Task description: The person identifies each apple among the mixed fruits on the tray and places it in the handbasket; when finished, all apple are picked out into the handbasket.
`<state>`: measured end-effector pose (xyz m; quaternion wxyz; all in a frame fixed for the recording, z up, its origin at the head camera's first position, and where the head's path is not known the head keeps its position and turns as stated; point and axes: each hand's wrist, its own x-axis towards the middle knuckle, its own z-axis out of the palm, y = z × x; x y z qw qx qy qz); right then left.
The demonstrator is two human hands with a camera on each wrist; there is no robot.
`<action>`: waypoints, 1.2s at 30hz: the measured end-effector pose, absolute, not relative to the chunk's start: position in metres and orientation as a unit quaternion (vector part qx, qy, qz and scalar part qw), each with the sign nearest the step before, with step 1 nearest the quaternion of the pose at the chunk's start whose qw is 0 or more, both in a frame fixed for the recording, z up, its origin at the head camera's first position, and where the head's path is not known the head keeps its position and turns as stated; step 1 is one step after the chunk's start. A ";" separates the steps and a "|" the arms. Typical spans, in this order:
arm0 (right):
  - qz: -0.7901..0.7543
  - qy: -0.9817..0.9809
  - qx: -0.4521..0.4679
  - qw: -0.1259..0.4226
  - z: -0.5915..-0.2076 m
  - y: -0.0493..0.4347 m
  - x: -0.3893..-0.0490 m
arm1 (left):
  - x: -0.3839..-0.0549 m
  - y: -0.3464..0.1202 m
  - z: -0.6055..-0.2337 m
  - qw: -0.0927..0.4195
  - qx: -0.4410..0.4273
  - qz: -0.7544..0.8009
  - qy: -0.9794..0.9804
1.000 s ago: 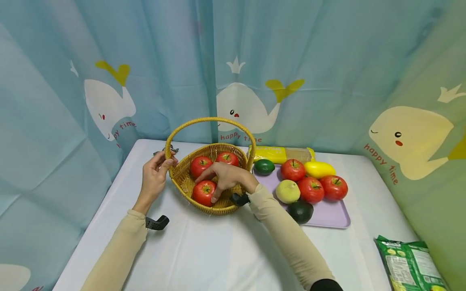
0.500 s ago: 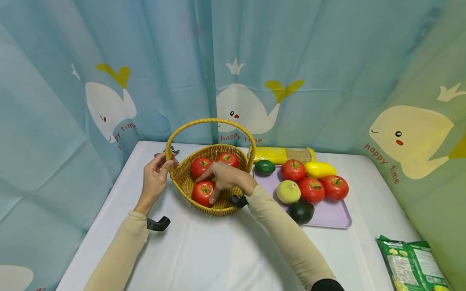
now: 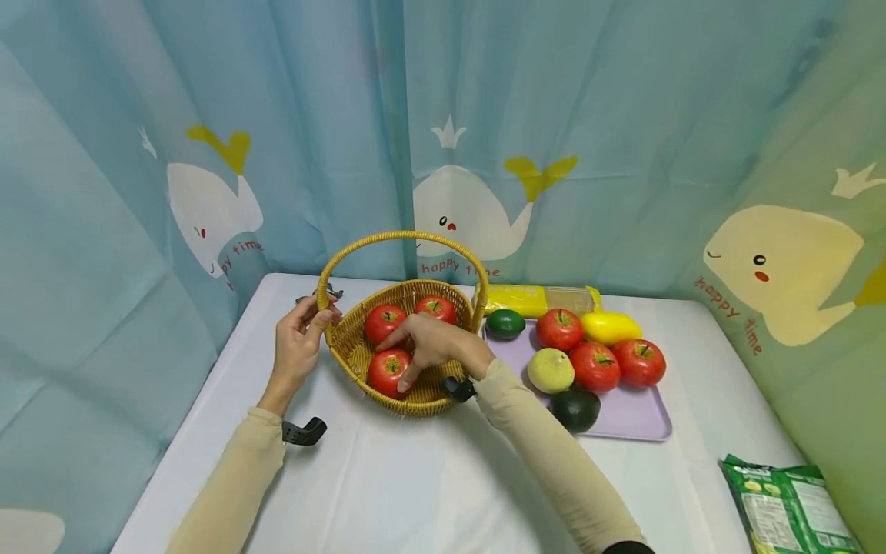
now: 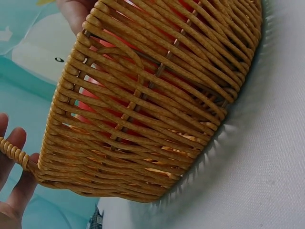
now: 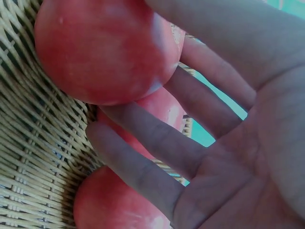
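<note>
A yellow wicker basket (image 3: 353,358) with a tall arched handle (image 3: 401,235) stands on the table. It holds three red apples: one at the back left (image 3: 383,323), one at the back right (image 3: 436,308) and one in front (image 3: 388,372). With thumb and fingers, my left hand (image 3: 298,338) pinches the foot of the handle on the left; the left wrist view shows the basket's woven side (image 4: 143,109) close up. My right hand (image 3: 432,345) reaches inside and holds the front apple, thumb on one side and fingers on the other. In the right wrist view, that apple (image 5: 105,52) fills the grasp.
Right of the basket lies a lilac tray (image 3: 633,419) with several fruits, among them red apples (image 3: 595,367), a yellow fruit (image 3: 612,328) and a dark avocado (image 3: 575,409). A yellow pasta packet (image 3: 515,301) lies behind. A green snack bag (image 3: 782,504) sits at the right edge.
The whole scene sits slightly lower in the head view. Both hands keep their places on the basket handle and the front apple; nothing else has visibly moved.
</note>
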<state>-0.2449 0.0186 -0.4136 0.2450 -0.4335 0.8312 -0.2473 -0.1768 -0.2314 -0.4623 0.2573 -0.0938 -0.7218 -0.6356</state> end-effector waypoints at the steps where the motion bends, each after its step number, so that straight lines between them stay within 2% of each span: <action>1: -0.246 0.832 -0.432 0.246 -0.414 0.020 -0.244 | -0.177 -0.231 -0.463 0.257 -0.093 -0.636 -0.722; 9: -0.251 0.830 -0.433 0.245 -0.413 0.026 -0.243 | -0.176 -0.229 -0.462 0.257 -0.091 -0.640 -0.718; 18: -0.303 0.816 -0.447 0.208 -0.403 0.053 -0.235 | -0.175 -0.230 -0.463 0.256 -0.090 -0.638 -0.720; 24: -0.408 0.776 -0.447 0.177 -0.406 0.093 -0.220 | -0.173 -0.229 -0.464 0.255 -0.094 -0.636 -0.722; 29: -0.463 0.772 -0.406 0.155 -0.407 0.134 -0.206 | -0.171 -0.229 -0.465 0.254 -0.085 -0.635 -0.724; 36: -0.485 0.788 -0.370 0.086 -0.399 0.195 -0.194 | -0.173 -0.228 -0.463 0.261 -0.094 -0.639 -0.717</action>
